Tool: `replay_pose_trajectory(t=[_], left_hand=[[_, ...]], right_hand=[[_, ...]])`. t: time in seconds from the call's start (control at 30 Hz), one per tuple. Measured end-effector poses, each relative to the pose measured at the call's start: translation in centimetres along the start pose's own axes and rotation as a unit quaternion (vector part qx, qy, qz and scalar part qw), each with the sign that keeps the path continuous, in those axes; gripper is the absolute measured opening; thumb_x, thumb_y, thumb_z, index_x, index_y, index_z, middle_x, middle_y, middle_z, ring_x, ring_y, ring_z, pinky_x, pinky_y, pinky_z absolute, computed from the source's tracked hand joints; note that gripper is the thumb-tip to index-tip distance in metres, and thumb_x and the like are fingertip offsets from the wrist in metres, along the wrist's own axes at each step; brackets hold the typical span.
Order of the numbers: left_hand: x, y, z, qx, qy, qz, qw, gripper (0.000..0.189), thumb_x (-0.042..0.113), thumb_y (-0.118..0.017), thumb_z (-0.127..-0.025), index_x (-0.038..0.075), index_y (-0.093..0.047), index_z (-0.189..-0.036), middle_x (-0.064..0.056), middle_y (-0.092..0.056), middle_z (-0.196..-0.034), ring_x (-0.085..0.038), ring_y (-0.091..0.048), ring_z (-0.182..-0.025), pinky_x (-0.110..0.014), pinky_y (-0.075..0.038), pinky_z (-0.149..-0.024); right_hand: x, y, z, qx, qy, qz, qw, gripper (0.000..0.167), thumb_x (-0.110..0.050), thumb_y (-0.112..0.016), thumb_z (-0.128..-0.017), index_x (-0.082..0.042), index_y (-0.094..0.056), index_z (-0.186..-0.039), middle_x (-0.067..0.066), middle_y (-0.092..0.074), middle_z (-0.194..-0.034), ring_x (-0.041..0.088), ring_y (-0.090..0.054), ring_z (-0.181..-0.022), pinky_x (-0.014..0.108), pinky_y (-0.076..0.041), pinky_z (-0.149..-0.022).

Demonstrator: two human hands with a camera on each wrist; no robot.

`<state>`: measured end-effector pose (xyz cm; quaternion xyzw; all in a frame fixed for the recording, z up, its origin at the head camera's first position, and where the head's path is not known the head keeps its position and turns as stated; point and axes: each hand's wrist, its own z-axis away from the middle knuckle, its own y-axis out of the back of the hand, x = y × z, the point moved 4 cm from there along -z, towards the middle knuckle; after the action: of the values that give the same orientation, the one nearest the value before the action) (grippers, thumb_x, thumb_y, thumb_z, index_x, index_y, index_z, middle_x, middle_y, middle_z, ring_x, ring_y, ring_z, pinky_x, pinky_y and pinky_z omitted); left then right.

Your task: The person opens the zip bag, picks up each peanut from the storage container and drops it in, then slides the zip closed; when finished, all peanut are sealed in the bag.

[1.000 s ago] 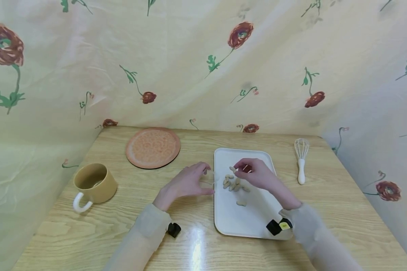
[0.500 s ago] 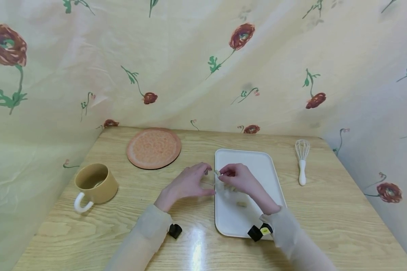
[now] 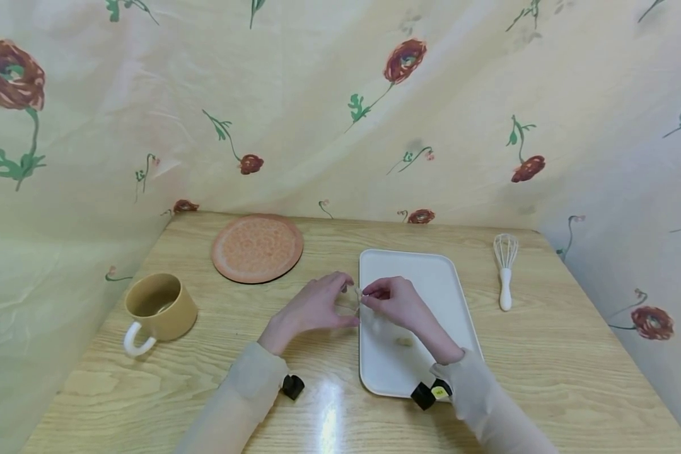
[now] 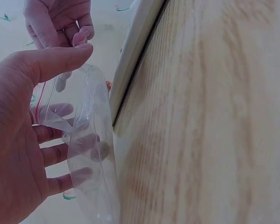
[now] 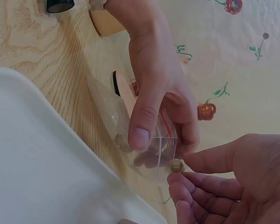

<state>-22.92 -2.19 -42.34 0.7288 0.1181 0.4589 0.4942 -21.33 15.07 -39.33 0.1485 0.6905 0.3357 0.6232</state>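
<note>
right wrist: right hand fingers clamped on a peanut, located at the mouth of the clear bag; left hand fingers hold the bag; the peanut's long axis cannot be determined.

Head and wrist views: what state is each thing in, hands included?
Left hand: holding the plastic bag, thumb and fingers spread apart
Plastic bag: mouth open
Right hand: pinching a peanut
Pinched peanut: at the bag's mouth
White tray: flat on the table, at least one more peanut on it, blurred
Mug: upright, uncovered
Whisk: lying on its side
Round orange mat: lying flat
</note>
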Motion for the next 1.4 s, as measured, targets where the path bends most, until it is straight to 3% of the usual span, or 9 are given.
replay_pose_trajectory(t=[0.53,0.8,1.4], left_hand=[[0.0,0.1,-0.1,0.002,0.002,0.000,1.0000,0.072,0.048,-0.080,-0.081,0.008,-0.051,-0.134,-0.006,-0.060,-0.121,-0.020,-0.056,-0.110,-0.049,-0.042,-0.098],[-0.1,0.2,0.0,-0.001,0.004,-0.003,1.0000,0.072,0.048,-0.078,-0.082,0.008,-0.050,-0.135,-0.006,-0.060,-0.120,-0.020,-0.056,-0.109,-0.048,-0.042,-0.099],[-0.4,0.1,-0.1,-0.010,0.017,-0.022,0.9996,0.074,0.051,-0.077,-0.083,0.009,-0.050,-0.137,-0.005,-0.060,-0.123,-0.020,-0.056,-0.113,-0.048,-0.041,-0.102]], right_hand=[[-0.2,0.0,0.0,-0.019,0.017,0.009,0.9996,0.010,-0.009,-0.071,-0.091,0.000,-0.075,-0.095,0.002,-0.070,-0.080,0.012,-0.059,-0.072,0.026,-0.049,-0.064],[-0.1,1.0,0.5,-0.024,0.023,0.014,0.9993,0.012,-0.008,-0.070,-0.091,0.001,-0.072,-0.098,0.004,-0.068,-0.082,0.015,-0.059,-0.074,0.027,-0.050,-0.066],[5.8,5.6,2.5,-0.027,0.024,0.115,0.9927,0.011,-0.005,-0.071,-0.089,0.001,-0.070,-0.097,0.001,-0.063,-0.081,0.017,-0.055,-0.073,0.026,-0.047,-0.060]])
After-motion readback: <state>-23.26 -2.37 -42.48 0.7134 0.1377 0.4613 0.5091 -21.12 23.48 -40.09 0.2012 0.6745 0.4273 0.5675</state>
